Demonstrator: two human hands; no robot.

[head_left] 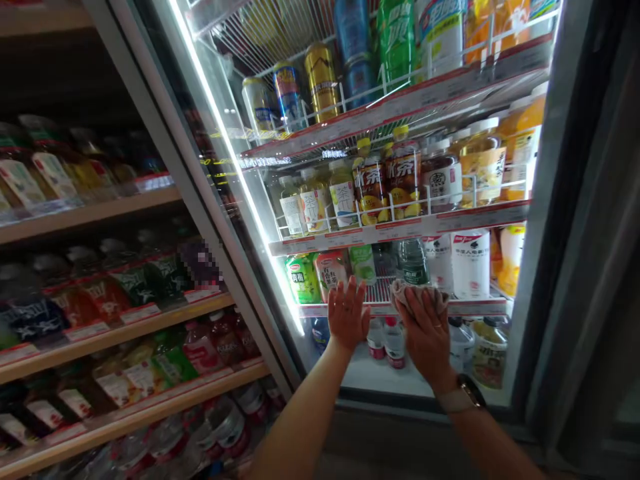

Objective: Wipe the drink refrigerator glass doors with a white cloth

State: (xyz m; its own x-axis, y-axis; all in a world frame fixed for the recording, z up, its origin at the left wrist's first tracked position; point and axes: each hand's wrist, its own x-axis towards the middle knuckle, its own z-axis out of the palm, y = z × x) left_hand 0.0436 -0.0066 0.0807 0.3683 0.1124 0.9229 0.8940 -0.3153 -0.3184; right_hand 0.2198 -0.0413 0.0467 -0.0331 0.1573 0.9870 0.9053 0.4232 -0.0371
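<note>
**Crumpled cloth (419, 297) on a glass door (215, 180)**

Cloth bunched under the fingers of the right hand (425, 333), at about the middle of the door's lower half: pale greyish beige, soft, creased into loose folds, with a ragged ridge sticking out above the fingertips. Most of it hidden behind the hand. Right hand spread flat over the cloth and pressed toward the glass, holding it in place, with a ring (437, 327) on one finger and a watch (465, 393) on a pale strap at the wrist. Left hand (349, 313) just beside it, wide open and empty, palm toward the glass, fingers upright and slightly apart, apparently touching the door.

Behind the glass, a cooler (550, 200) lit by a bright LED strip (225, 133), with white wire racks (400, 210) in tiers. Cans (320, 83) and taller drinks on the top rack, tea bottles (371, 190) on the next, green-labelled bottles (302, 279) and white bottles (470, 263) just above the hands, and small bottles (385, 343) below them. Red-edged price strips (320, 240) along the rack fronts.

Left of the door frame, open wood shelves (90, 217) packed with bottled drinks, some blurred by pixelation.
</note>
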